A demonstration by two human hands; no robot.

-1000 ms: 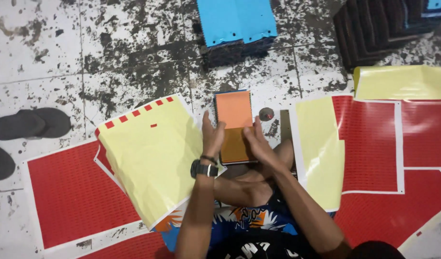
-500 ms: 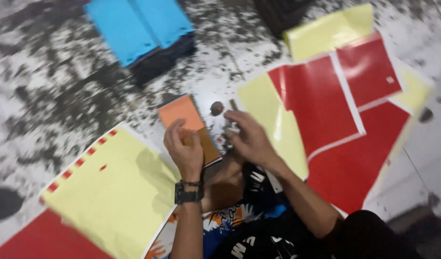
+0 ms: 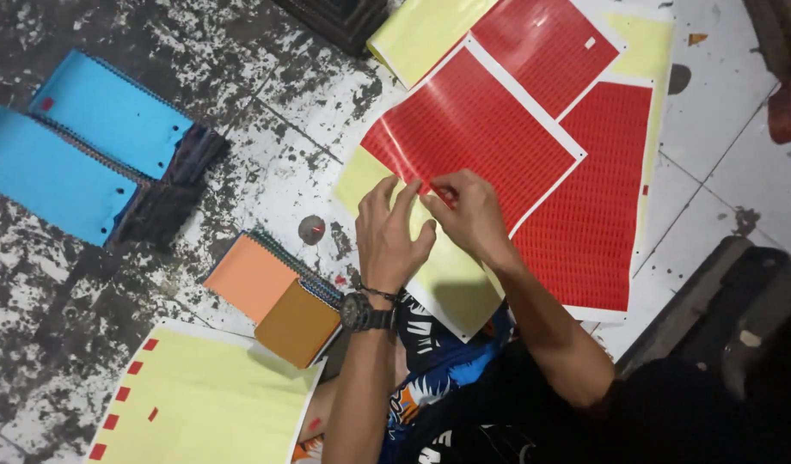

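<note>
- Here the red sticker sheet (image 3: 473,146) lies on the floor (image 3: 266,163) before the person, overlapping a yellow backing (image 3: 447,275).
- Its sticker grid looks almost full; judging by that, peeling has barely begun, while another backing (image 3: 206,404) keeps only a few red stickers.
- The right hand (image 3: 469,210) pinches at the sheet's near edge, fingers (image 3: 438,196) closed on a small red sticker.
- The left hand (image 3: 391,228) arches beside it, fingers spread, holding nothing.
- Orange notebooks (image 3: 279,296) lie left; blue ones (image 3: 86,155) farther off.
</note>
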